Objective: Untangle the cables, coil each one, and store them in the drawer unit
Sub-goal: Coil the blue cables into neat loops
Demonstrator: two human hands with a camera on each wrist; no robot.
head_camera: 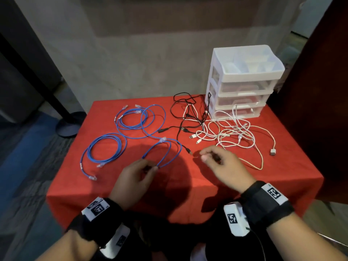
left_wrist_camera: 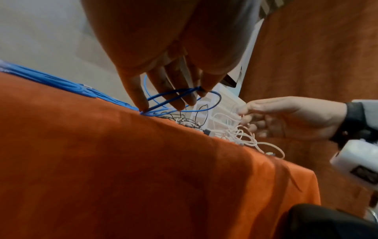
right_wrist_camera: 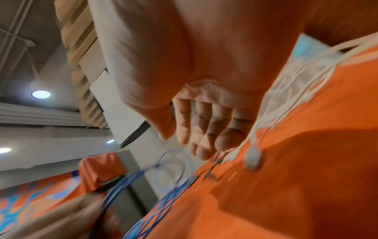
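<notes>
The left hand [head_camera: 138, 174] pinches a blue network cable [head_camera: 163, 153] between thumb and fingertips, holding up a small double loop of it just above the red tabletop [head_camera: 169, 185]. In the left wrist view, the loop [left_wrist_camera: 184, 100] passes in front of the fingers [left_wrist_camera: 178, 97], and the little finger touches the cloth where the strands meet. The rest of this cable runs away from the hand to a loose spread of blue loops [head_camera: 139, 119] toward the far left of the tabletop. A second blue cable [head_camera: 103, 149], already laid in a coil, lies to the left of the left hand, apart from it.

The right hand [head_camera: 220, 162] hovers just above the cloth with fingers loosely curled and thumb near the forefinger; it holds nothing that I can make out. A black USB plug [head_camera: 188, 150] lies on the cloth just to the left of its fingertips, between the two hands. Just beyond the right hand sprawls a tangle of white cables [head_camera: 231, 132], with black cables [head_camera: 190, 113] knotted into its left side. In the right wrist view, a white connector [right_wrist_camera: 252, 157] rests on the cloth just beside the fingers [right_wrist_camera: 206, 137].

The white drawer unit [head_camera: 243, 81] stands at the far right corner of the tabletop, its clear drawers shut, with white cable touching its base.
</notes>
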